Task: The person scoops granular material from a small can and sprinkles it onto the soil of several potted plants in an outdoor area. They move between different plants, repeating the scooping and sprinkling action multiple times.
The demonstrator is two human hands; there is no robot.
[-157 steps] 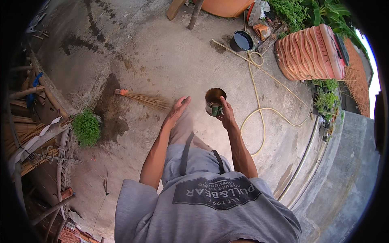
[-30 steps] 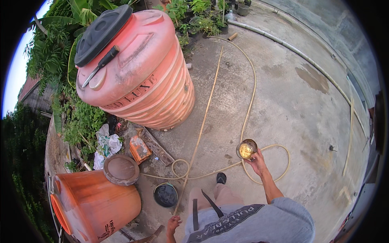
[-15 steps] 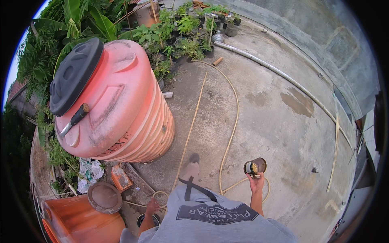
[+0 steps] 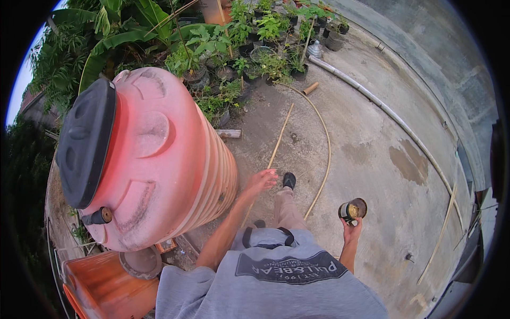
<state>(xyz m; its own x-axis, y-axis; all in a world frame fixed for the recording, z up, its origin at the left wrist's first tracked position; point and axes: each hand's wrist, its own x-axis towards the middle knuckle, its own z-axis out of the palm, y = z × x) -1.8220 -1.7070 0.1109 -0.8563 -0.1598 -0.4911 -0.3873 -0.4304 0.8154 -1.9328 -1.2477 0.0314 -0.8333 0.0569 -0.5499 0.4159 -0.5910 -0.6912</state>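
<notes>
The right hand [image 4: 351,229] grips a shiny cylindrical can [image 4: 351,211] above rough concrete [image 4: 366,175]; the left hand [image 4: 261,181], fingers loosely bent and empty, hangs near a ribbed, rounded plastic tank [image 4: 175,138]; beyond stand leafy potted plants [image 4: 268,34].

Outdoor concrete yard [image 4: 361,127]; potted plants [image 4: 271,27]; large pink tank [image 4: 178,159]; hose [image 4: 329,149]
</notes>
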